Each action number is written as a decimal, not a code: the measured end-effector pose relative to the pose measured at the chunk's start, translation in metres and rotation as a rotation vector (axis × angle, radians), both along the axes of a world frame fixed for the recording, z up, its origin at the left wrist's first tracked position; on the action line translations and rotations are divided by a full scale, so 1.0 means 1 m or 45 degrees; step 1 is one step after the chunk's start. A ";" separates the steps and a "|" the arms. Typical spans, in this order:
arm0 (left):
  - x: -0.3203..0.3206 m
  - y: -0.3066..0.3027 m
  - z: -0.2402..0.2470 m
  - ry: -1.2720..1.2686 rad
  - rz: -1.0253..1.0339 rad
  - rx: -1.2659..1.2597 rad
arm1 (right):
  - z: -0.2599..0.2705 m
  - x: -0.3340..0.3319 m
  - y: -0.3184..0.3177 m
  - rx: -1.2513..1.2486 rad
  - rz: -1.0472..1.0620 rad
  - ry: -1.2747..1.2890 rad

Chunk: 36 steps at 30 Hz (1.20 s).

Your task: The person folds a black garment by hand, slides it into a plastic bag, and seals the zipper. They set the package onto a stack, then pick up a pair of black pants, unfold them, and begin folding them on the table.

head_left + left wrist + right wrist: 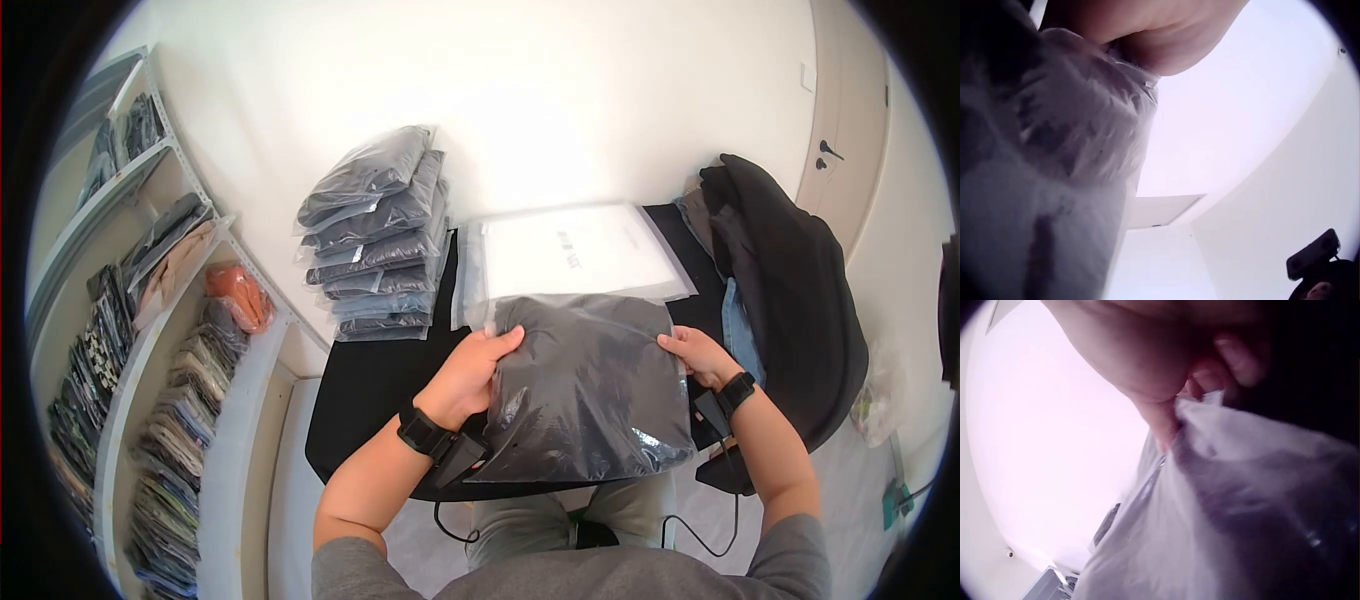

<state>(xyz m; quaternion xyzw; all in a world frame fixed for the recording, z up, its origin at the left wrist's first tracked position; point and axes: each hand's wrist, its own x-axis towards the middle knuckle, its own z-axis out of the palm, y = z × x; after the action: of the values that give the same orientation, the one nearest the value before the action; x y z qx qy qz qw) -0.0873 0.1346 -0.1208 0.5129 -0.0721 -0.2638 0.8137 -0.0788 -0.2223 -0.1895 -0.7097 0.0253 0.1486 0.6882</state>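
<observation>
A clear plastic bag with dark folded fabric inside (590, 390) is held up over the table's front edge. My left hand (470, 372) grips its upper left edge, thumb on top. The upper right edge is pinched by my right hand (703, 357). In the left wrist view the bag (1085, 125) hangs beside my left hand (1154, 31), whose fingertips are hidden. In the right wrist view, my right hand (1147, 362) pinches a gathered edge of the bag (1179, 519) between thumb and fingers.
A stack of bagged garments (375, 245) stands at the table's left. Flat translucent bags with a white sheet (570, 250) lie behind the held bag. Dark clothes (790, 290) are heaped at the right. Shelves (130, 370) with bagged clothes stand far left; the table (350, 420) is black.
</observation>
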 end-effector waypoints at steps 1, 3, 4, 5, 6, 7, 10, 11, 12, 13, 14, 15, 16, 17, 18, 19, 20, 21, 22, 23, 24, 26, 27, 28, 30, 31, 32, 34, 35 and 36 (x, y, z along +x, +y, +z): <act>-0.005 -0.003 0.017 -0.015 0.050 -0.026 | -0.001 -0.001 0.000 0.057 -0.053 0.016; -0.006 -0.005 0.045 -0.101 0.176 -0.043 | -0.009 0.000 -0.010 0.151 -0.056 -0.006; -0.006 -0.002 0.064 -0.161 0.256 0.001 | -0.013 0.000 -0.017 0.250 -0.061 -0.024; -0.007 0.003 0.086 -0.236 0.341 0.010 | -0.014 0.000 -0.020 0.259 -0.089 -0.054; 0.002 0.012 0.099 -0.347 0.332 -0.091 | -0.015 -0.001 -0.021 0.262 -0.084 -0.062; 0.024 0.025 0.110 -0.412 0.615 0.055 | -0.014 -0.003 -0.021 0.304 -0.106 -0.057; 0.069 0.082 0.162 -0.631 0.489 -0.337 | -0.017 -0.004 -0.022 0.355 -0.131 -0.072; 0.082 0.097 0.181 -0.618 0.612 -0.429 | -0.016 -0.005 -0.021 0.350 -0.142 -0.076; 0.100 0.112 0.197 -0.676 0.815 -0.440 | -0.016 -0.004 -0.020 0.345 -0.154 -0.080; 0.113 0.124 0.209 -0.732 0.995 -0.515 | -0.018 -0.004 -0.021 0.369 -0.172 -0.080; 0.125 0.136 0.216 -0.695 1.048 -0.607 | -0.018 -0.003 -0.021 0.370 -0.172 -0.090; 0.156 0.168 0.215 -0.652 0.938 -0.692 | -0.018 -0.004 -0.020 0.390 -0.189 -0.078; 0.180 0.188 0.212 -0.602 0.976 -0.683 | -0.017 -0.004 -0.020 0.410 -0.207 -0.065; 0.201 0.201 0.203 -0.549 1.084 -0.612 | -0.018 -0.004 -0.021 0.441 -0.205 -0.063; 0.223 0.216 0.190 -0.472 1.210 -0.494 | -0.020 -0.003 -0.022 0.443 -0.206 -0.070; 0.242 0.229 0.174 -0.386 1.309 -0.351 | -0.021 -0.003 -0.022 0.445 -0.226 -0.062; 0.258 0.241 0.157 -0.313 1.372 -0.204 | -0.022 -0.002 -0.022 0.446 -0.246 -0.053; 0.266 0.247 0.146 -0.278 1.398 -0.120 | -0.022 -0.002 -0.022 0.439 -0.250 -0.060; 0.259 0.241 0.142 -0.248 1.410 -0.069 | -0.020 -0.003 -0.022 0.438 -0.254 -0.067; 0.255 0.235 0.139 -0.283 1.473 -0.071 | -0.018 -0.004 -0.020 0.432 -0.260 -0.058; 0.252 0.233 0.142 -0.283 1.472 -0.070 | -0.017 -0.004 -0.020 0.427 -0.265 -0.046; 0.246 0.231 0.143 -0.338 1.453 -0.020 | -0.018 -0.003 -0.020 0.420 -0.262 -0.051; 0.246 0.231 0.145 -0.333 1.426 0.003 | -0.019 -0.002 -0.020 0.415 -0.257 -0.057; 0.246 0.232 0.146 -0.331 1.428 0.004 | -0.018 -0.002 -0.019 0.415 -0.255 -0.055; 0.247 0.233 0.149 -0.324 1.356 -0.061 | -0.018 -0.002 -0.019 0.397 -0.264 -0.058; 0.248 0.234 0.150 -0.326 1.356 -0.060 | -0.018 -0.002 -0.018 0.399 -0.264 -0.059; 0.251 0.234 0.151 -0.314 1.344 -0.175 | -0.018 -0.002 -0.018 0.402 -0.262 -0.062; 0.258 0.236 0.148 -0.301 1.328 -0.295 | -0.017 -0.002 -0.018 0.400 -0.262 -0.068; 0.261 0.237 0.143 -0.283 1.324 -0.211 | -0.018 -0.002 -0.018 0.399 -0.263 -0.075; 0.262 0.239 0.138 -0.261 1.322 -0.127 | -0.018 -0.003 -0.017 0.396 -0.262 -0.080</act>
<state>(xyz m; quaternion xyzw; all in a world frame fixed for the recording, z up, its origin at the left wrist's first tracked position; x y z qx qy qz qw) 0.1745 0.3732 0.0172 0.4649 0.0998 0.2290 0.8494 -0.0817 -0.2397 -0.2077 -0.5928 0.0531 0.0572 0.8016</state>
